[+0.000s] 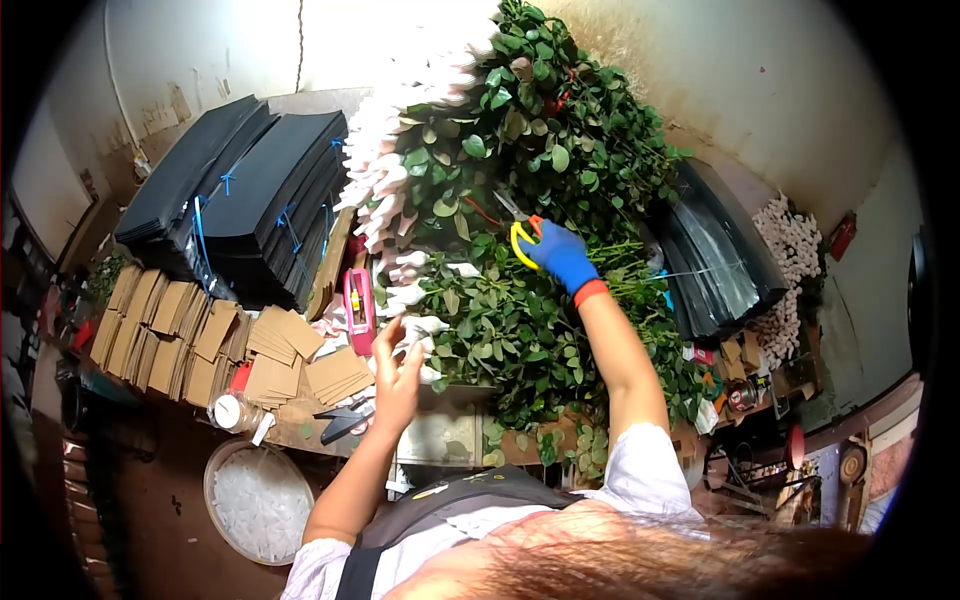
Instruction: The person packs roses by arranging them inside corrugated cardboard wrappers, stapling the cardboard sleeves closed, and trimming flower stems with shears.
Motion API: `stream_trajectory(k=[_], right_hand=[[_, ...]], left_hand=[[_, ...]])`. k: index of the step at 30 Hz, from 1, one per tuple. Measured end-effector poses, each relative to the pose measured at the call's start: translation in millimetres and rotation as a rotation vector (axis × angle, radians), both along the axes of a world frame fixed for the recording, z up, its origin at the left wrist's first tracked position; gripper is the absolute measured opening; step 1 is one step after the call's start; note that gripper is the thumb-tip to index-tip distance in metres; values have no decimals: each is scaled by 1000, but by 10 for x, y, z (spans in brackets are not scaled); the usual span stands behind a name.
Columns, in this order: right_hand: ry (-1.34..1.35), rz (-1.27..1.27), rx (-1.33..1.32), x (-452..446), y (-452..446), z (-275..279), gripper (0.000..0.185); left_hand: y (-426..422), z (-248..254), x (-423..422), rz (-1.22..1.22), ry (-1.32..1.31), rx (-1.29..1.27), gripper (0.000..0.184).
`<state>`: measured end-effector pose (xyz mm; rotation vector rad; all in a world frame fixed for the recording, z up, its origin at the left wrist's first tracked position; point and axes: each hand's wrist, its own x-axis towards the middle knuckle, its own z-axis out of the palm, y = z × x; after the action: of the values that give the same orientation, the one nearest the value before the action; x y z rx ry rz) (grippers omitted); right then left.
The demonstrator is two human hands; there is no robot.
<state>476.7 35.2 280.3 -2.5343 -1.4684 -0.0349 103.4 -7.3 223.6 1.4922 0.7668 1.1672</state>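
My right hand (562, 258), in a blue glove with a red cuff, is closed around scissors (519, 246) with yellow and orange handles. Their blades point up and left over the leafy stems. My bare left hand (399, 378) has its fingers apart beside the white-sleeved flower heads (430, 324) at the near left end of the pile; whether a fingertip touches one I cannot tell. Long-stemmed flowers with green leaves (515, 350) cover the middle of the table, heads to the left. A taller leafy heap (570, 110) rises behind them.
Black sheet stacks (270, 190) tied with blue string stand at the left, cardboard pieces (180, 335) before them. A pink tool (359, 308) and a black-handled tool (345, 422) lie near my left hand. A tub of white pieces (258, 500) is below; more black sheets (715, 260) stand right.
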Motion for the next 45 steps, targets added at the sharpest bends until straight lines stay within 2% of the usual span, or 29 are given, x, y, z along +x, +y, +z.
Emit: stream_trajectory(k=[4, 8, 13, 16, 22, 23, 24, 26, 29, 33, 36, 40, 44, 45], right_hand=[[-47, 121, -40, 324, 292, 142, 73], [-110, 115, -114, 474, 731, 67, 70], [-157, 149, -165, 500, 737, 69, 62], [-162, 251, -38, 548, 384, 143, 62], [14, 91, 183, 881, -202, 813, 68], [77, 99, 319, 945, -256, 937, 68], [105, -25, 203, 958, -256, 1182, 70], [55, -65, 167, 1215, -159, 1317, 72], [154, 19, 165, 1498, 84, 1434, 75], [132, 33, 84, 1445, 404, 1677, 78], [-55, -34, 110, 1400, 432, 1707, 74], [-143, -78, 29, 1352, 395, 1722, 70], [-89, -59, 78, 1305, 262, 1741, 74], [-68, -23, 70, 1276, 238, 1733, 80]], left_hand=[[-40, -447, -429, 88, -67, -183, 49], [-224, -471, -717, 243, 0, -320, 45], [-296, -550, -588, 203, 5, -350, 44], [-280, -573, -599, 147, 7, -357, 43], [-219, -578, -746, 170, 53, -397, 39], [-209, -604, -727, 177, 81, -387, 38], [-193, -631, -700, 184, 109, -377, 37], [-209, -643, -595, 140, 77, -364, 35], [-233, -701, -496, 57, 58, -401, 35], [-279, -667, -419, 27, 46, -395, 35], [-276, -695, -456, 23, 60, -384, 33], [-258, -688, -480, 39, 107, -375, 33], [-193, -648, -474, 0, 108, -415, 36], [-176, -661, -473, -10, 107, -414, 36]])
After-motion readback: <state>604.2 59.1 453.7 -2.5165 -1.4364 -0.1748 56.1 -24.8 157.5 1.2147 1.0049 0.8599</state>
